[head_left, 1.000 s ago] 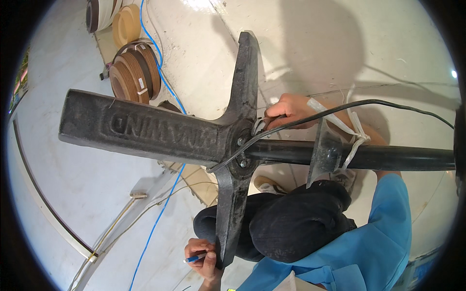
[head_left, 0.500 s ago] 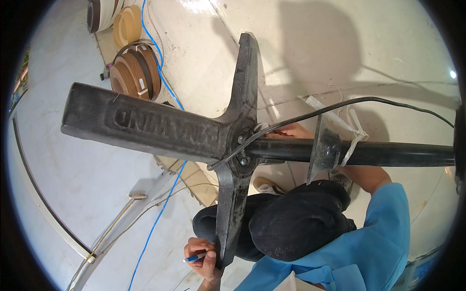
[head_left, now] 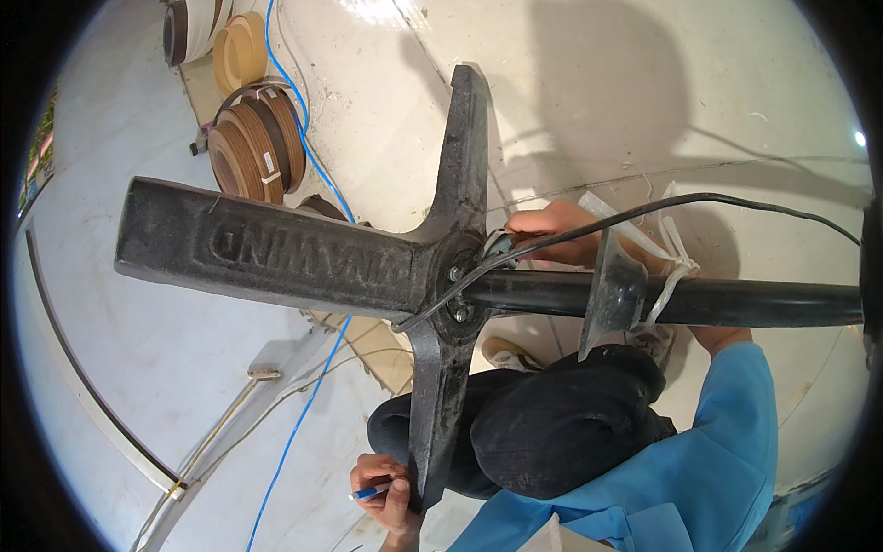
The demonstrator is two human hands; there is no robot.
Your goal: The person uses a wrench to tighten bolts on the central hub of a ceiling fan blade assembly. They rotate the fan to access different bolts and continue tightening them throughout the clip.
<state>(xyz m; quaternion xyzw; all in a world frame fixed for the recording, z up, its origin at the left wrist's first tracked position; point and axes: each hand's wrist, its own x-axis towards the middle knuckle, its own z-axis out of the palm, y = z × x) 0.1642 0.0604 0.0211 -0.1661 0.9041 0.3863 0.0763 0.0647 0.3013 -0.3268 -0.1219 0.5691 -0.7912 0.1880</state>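
A black fan stand base (head_left: 276, 244) with long arms is held up before me, its thick arm pointing left. From its hub a black pole (head_left: 736, 299) runs right, with a flared black collar (head_left: 614, 285) on it. My left hand (head_left: 382, 492) is closed by the tip of the lower arm, a slim blue-and-white pen-like stick (head_left: 370, 492) between its fingers and the thumb against the arm. Past the pole, my right hand (head_left: 556, 230) pinches a small grey piece (head_left: 498, 243) beside the hub; its kind is unclear. A black cable (head_left: 662, 195) crosses over the hub.
White plastic strips (head_left: 676, 262) are knotted around the pole. Rolls of brown edge banding (head_left: 248, 152) and a tan roll (head_left: 241, 51) lie at the upper left. A blue cord (head_left: 299, 419) runs along the floor, near a yellowish cable (head_left: 216, 428).
My right hand has come up from behind the pole and shows more, now at the grey piece by the hub. The base's thick arm has dipped slightly. My left hand stays in place.
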